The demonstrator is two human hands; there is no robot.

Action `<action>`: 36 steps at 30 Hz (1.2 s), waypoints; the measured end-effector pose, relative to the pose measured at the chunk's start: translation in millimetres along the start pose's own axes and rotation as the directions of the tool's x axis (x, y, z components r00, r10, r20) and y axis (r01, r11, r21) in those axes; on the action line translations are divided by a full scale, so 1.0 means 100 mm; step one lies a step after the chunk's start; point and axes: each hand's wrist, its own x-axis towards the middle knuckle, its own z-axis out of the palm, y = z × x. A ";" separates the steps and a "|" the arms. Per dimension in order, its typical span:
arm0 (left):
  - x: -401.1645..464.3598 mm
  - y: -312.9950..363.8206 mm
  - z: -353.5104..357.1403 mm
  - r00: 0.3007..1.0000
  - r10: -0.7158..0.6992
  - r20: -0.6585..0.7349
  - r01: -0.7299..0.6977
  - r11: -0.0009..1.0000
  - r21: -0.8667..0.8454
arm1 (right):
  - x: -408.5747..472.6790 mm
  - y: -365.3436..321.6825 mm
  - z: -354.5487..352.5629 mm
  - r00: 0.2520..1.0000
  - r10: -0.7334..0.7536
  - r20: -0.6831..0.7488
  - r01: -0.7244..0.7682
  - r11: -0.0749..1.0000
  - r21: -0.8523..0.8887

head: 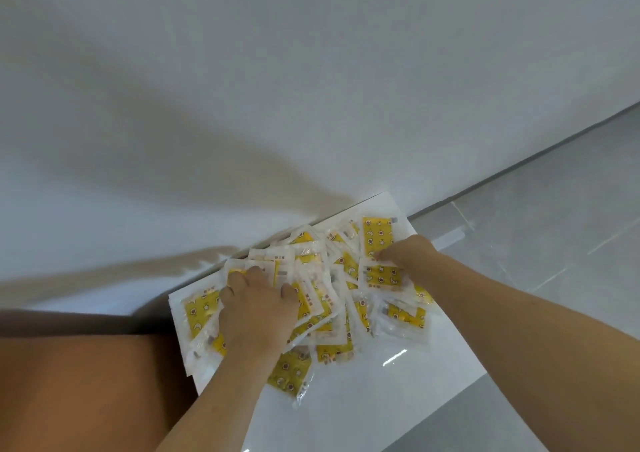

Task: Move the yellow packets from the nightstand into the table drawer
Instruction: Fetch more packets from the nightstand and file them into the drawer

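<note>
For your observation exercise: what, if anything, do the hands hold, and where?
Both hands press on the yellow packets: left hand on the pile's left part, right hand at its far right. Whether any is gripped cannot be told.

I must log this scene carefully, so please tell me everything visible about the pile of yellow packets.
The yellow packets are many flat, clear plastic sachets with white borders and yellow insides printed with small brown and white figures. They lie loose and overlapping in a heap on the glossy white nightstand, close to the wall. The left hand presses down on the heap's left part; the right hand touches its right part.
</note>
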 end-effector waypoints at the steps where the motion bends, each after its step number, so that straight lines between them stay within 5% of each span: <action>1: 0.01 -0.01 -0.01 1.000 -0.007 -0.024 0.007 1.000 0.031 | 0.01 -0.02 0.00 1.000 0.002 0.000 -0.002 1.000 -0.019; 18: 0.10 -0.24 0.28 0.997 -0.070 0.010 0.070 0.997 0.042 | 0.09 0.09 -0.04 0.998 0.056 -0.037 -0.049 0.985 0.163; 36: 0.09 0.15 0.01 0.999 0.031 -0.014 -0.031 1.000 0.000 | -0.12 0.21 0.01 0.983 -0.107 -0.148 0.154 0.921 0.357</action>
